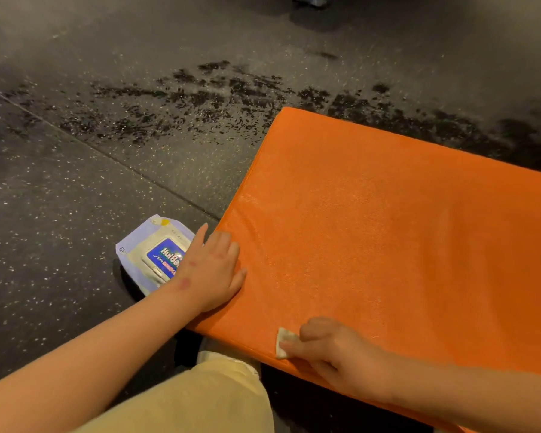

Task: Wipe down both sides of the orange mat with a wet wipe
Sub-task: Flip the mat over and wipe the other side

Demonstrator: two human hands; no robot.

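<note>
While the left hand lies flat on the orange mat, the right hand pinches a wet wipe at its lower edge.

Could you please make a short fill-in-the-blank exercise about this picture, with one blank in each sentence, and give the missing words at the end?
The right hand presses a wet wipe on the ____ mat.
The left hand rests flat on the mat and holds ____.
The pack of wipes lies on the ____, left of the mat.
Missing words: orange; nothing; floor.
</note>
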